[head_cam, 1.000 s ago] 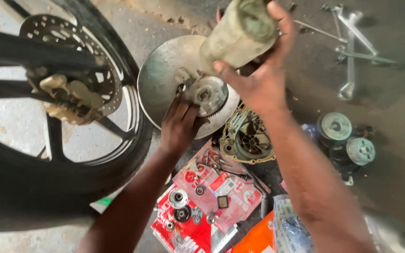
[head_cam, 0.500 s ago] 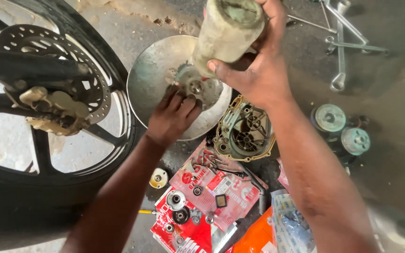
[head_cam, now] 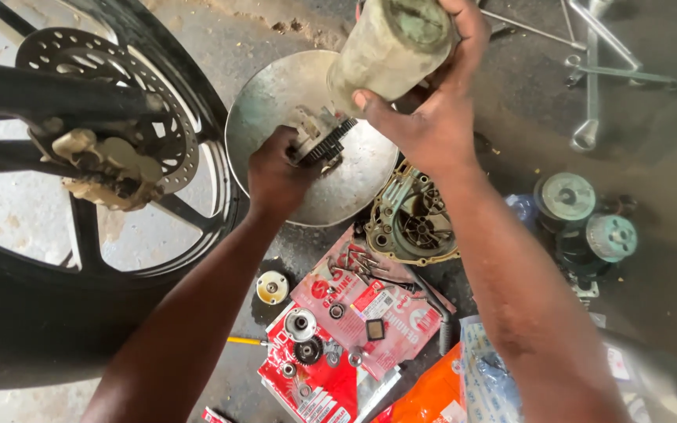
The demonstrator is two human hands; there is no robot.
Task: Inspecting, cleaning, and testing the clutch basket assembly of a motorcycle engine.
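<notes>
My right hand (head_cam: 432, 102) grips a grimy, pale cylindrical container (head_cam: 389, 51), tilted over a round metal bowl (head_cam: 276, 94) on the floor. My left hand (head_cam: 276, 168) holds a toothed gear part (head_cam: 324, 139) on its edge inside the bowl, just under the container's lower end. The lower end of the container is partly hidden by my right thumb.
A motorcycle wheel with a drilled brake disc (head_cam: 103, 110) and caliper (head_cam: 107, 168) fills the left. An engine cover (head_cam: 413, 223) lies right of the bowl. Small gears and washers sit on red and white packaging (head_cam: 338, 337). Round metal parts (head_cam: 585, 215) and a cross wrench (head_cam: 593, 70) lie to the right.
The view has shifted and come closer. My left hand has closed on the gear part and stood it up in the bowl, where earlier it only rested over it. The container stays tilted above.
</notes>
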